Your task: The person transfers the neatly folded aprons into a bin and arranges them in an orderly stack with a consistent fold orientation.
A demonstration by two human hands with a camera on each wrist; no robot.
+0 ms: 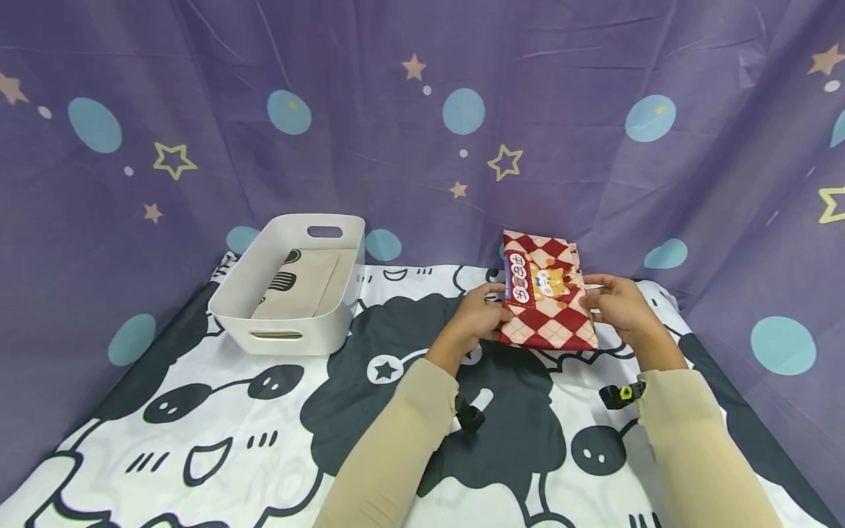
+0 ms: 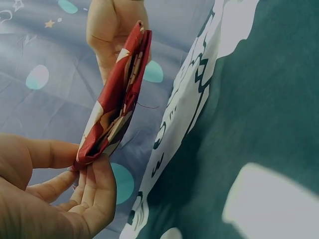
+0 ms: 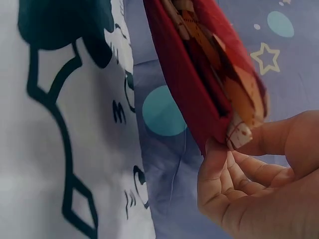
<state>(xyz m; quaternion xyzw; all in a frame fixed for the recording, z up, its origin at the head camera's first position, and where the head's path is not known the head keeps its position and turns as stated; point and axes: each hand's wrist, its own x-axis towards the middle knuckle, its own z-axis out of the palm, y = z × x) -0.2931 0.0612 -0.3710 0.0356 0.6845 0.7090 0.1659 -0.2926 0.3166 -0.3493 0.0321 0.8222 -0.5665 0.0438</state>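
A folded cloth (image 1: 551, 319) with a red and cream diamond pattern, a cartoon animal and a red label with white characters is held up at the right back of the table. My left hand (image 1: 480, 314) pinches its left edge between thumb and fingers. On the opposite edge, my right hand (image 1: 619, 304) pinches it the same way. Side-on in the left wrist view, the folded cloth (image 2: 107, 107) shows several stacked layers and a loose thread. The right wrist view shows the folded layers of the cloth (image 3: 199, 74) above the right hand (image 3: 259, 184).
A white plastic basket (image 1: 227, 312) with handle slots stands at the left back. Inside it lies a folded beige cloth (image 1: 317, 275) with dark printed shapes. A black, white and grey cartoon sheet (image 1: 218, 400) covers the table. Behind hangs a purple curtain (image 1: 396, 191) with stars and ovals.
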